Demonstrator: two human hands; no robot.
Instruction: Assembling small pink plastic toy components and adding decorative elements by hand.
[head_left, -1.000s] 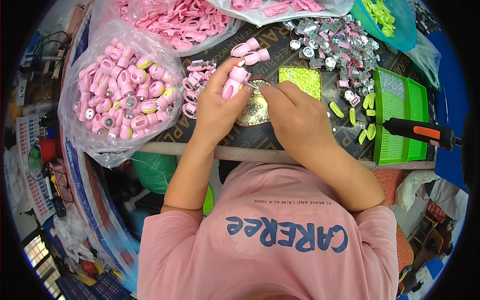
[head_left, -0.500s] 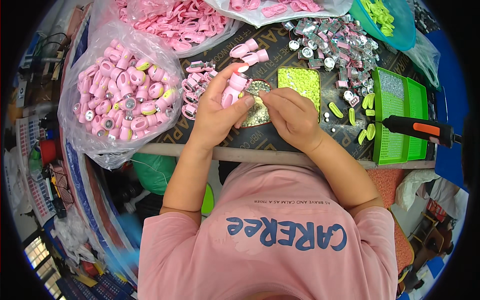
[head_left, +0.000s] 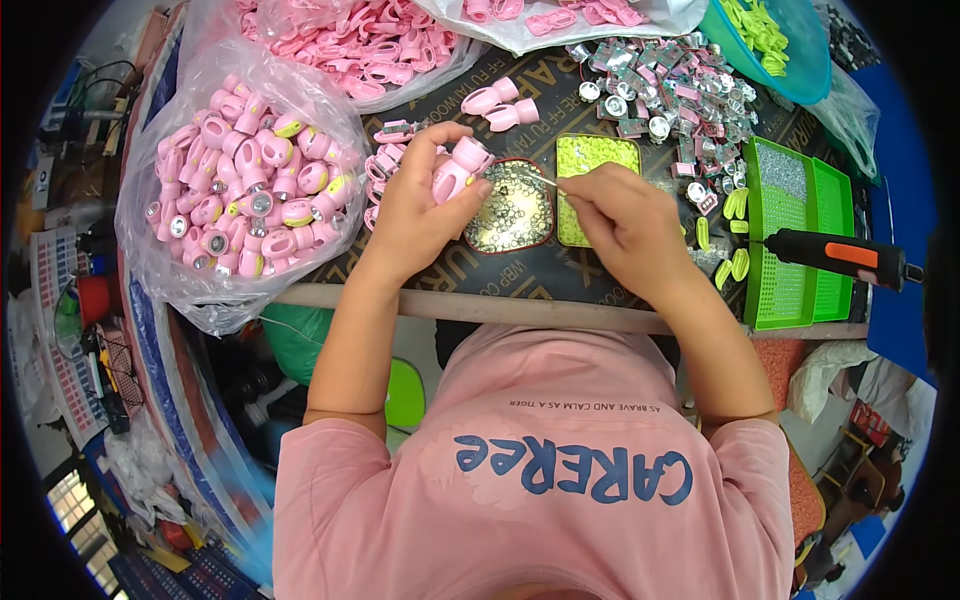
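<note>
My left hand (head_left: 415, 205) is closed round a pink plastic flashlight housing (head_left: 462, 168), its wide end pointing up and right. In my right hand (head_left: 625, 220) a thin metal pick-like tool (head_left: 538, 176) is pinched between thumb and fingers; its exact kind is too small to tell. The tool's tip is apart from the housing, above a red-rimmed tin (head_left: 550, 222) of small metal rings. Beneath my right hand, a second tin holds small yellow-green pieces (head_left: 597, 155). Pink flashlight parts with metal insides (head_left: 385, 162) lie partly hidden behind my left hand.
A clear bag (head_left: 345, 235) of pink flashlights stands left. Loose pink housings (head_left: 512, 115) lie farther back, beside a heap of circuit and lamp assemblies (head_left: 665, 95). At right are green trays (head_left: 780, 300), an electric screwdriver (head_left: 835, 257) and yellow-green covers (head_left: 740, 265).
My right hand has moved right with the tool, away from the housing. My left hand has shifted slightly left, uncovering more of the ring tin.
</note>
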